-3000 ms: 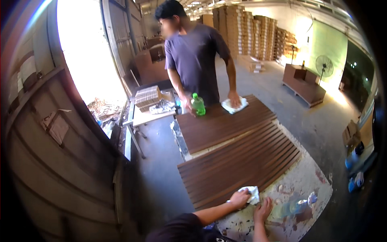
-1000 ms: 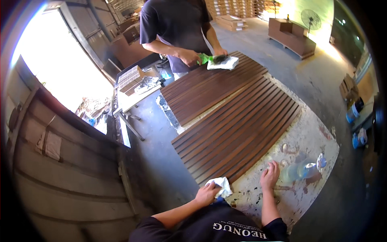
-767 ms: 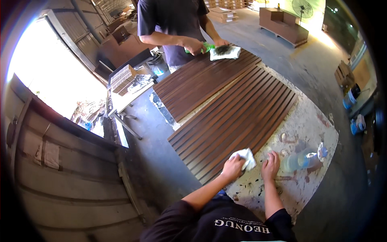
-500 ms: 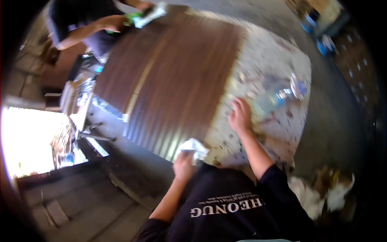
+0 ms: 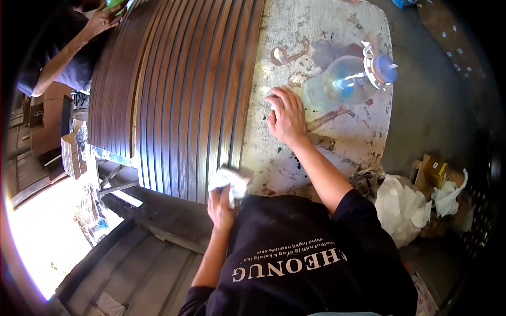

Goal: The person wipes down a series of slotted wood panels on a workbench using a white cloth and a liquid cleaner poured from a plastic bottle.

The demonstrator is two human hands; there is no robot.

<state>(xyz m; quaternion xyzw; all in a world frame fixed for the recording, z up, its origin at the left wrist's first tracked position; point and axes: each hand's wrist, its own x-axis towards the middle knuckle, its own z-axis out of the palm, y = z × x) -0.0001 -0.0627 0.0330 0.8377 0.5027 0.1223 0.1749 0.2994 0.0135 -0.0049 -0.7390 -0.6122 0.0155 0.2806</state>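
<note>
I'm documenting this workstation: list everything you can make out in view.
Worktable: one, stained off-white, centre
Grooved panels: two, brown, side by side on worktable
Jug: one, clear with blue cap, right of centre
Cloth: one, white, panels' near end
Cut-off object: one, green, top left
Co-worker: one, dark clothing, upper left
Crumpled bags: about two, white, lower right
Small box: one, yellow, beside the bags
Opening: one, bright white, lower left
Shirt: one, black, bottom centre
Left hand: one, bare, holding the cloth
Right hand: one, bare, on the worktable
</note>
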